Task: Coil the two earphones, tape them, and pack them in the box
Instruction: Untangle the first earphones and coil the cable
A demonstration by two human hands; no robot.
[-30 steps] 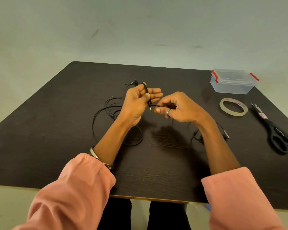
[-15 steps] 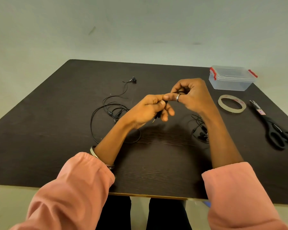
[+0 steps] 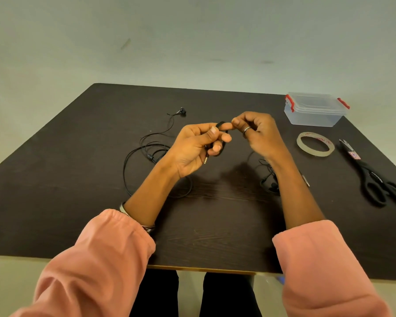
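My left hand [image 3: 196, 147] is raised above the dark table [image 3: 78, 202] and grips the plug end of a black earphone cable [image 3: 222, 148], wound around its fingers; the gold jack hangs below the palm. My right hand [image 3: 258, 133] pinches the same cable just right of the left fingertips. The rest of this earphone trails down to a small heap [image 3: 269, 179] under my right wrist. A second black earphone [image 3: 151, 152] lies loose and tangled on the table to the left, one earbud [image 3: 182, 110] stretched toward the far side.
A clear plastic box [image 3: 314, 109] with red clips and its lid on stands at the far right. In front of it lies a roll of clear tape [image 3: 316, 145], and black scissors [image 3: 375, 177] rest by the right edge.
Both hands rose and came together. The cable now wraps around my left fingers, my right hand guiding it, and the loose heap under my right wrist has shrunk.
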